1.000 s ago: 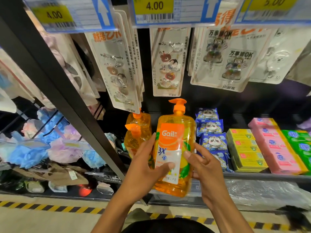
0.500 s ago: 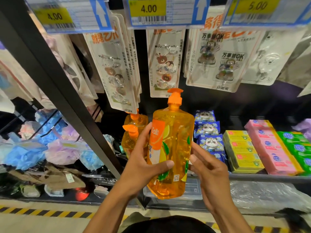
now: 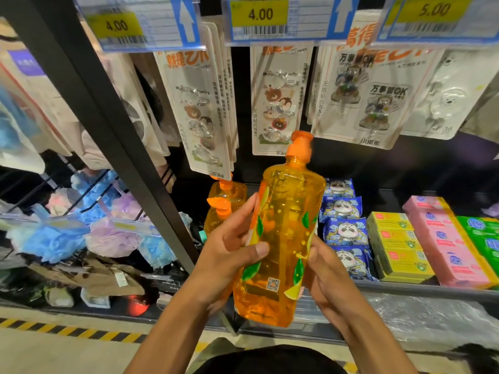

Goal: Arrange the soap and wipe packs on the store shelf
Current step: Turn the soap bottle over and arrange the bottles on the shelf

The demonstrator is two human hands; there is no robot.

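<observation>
An orange pump bottle of liquid soap [image 3: 283,233] is held upright in front of the shelf, its back side with a QR code facing me. My left hand [image 3: 229,252] grips its left side, thumb across the front. My right hand [image 3: 324,273] holds its right side from behind. Two more orange soap bottles [image 3: 224,206] stand on the shelf behind it. Blue panda wipe packs [image 3: 343,225] lie in a row to the right, then yellow soap boxes [image 3: 397,244], pink packs [image 3: 445,238] and green packs [image 3: 483,233].
Carded hook packs [image 3: 278,98] hang above the shelf under price tags [image 3: 259,14]. A black upright post [image 3: 108,125] divides the bays; bath sponges [image 3: 108,233] fill the left one. The shelf's front edge [image 3: 405,290] runs below the packs. Plastic sheeting [image 3: 418,314] lies underneath.
The bottle has been turned between my hands: its front label swung away to the left and the back now faces me. It also rose a little.
</observation>
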